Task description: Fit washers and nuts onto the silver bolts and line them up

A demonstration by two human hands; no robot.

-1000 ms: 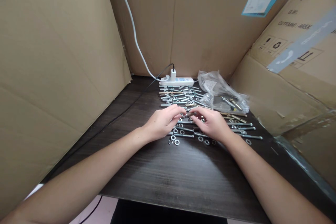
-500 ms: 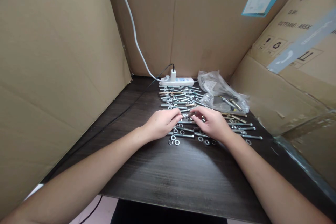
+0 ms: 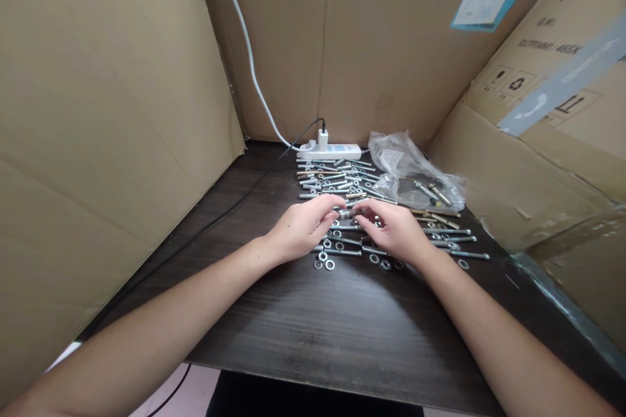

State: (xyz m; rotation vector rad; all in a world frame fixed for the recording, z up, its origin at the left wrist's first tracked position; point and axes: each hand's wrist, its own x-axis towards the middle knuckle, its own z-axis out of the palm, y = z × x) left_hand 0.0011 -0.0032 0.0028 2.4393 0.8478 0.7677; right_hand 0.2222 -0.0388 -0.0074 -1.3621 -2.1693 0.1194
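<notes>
My left hand [image 3: 302, 228] and my right hand [image 3: 394, 227] meet over a spread of metal bolts and washers on a dark wooden table [image 3: 313, 326]. Both hands pinch the ends of one small bolt [image 3: 345, 214] held between their fingertips, just above the pile. Long silver bolts [image 3: 443, 242] lie in rows under and beyond the hands. Loose washers [image 3: 325, 264] lie near the front of the spread, below my left hand.
A white power strip [image 3: 328, 151] with a plugged-in charger sits at the back, its white cable running up the cardboard wall. A crumpled clear plastic bag [image 3: 409, 169] with more hardware lies at the back right. Cardboard boxes [image 3: 98, 117] wall in the table on three sides.
The hands stay in nearly the same place; the fingertips have shifted slightly on the small bolt between them. Nothing else has moved.
</notes>
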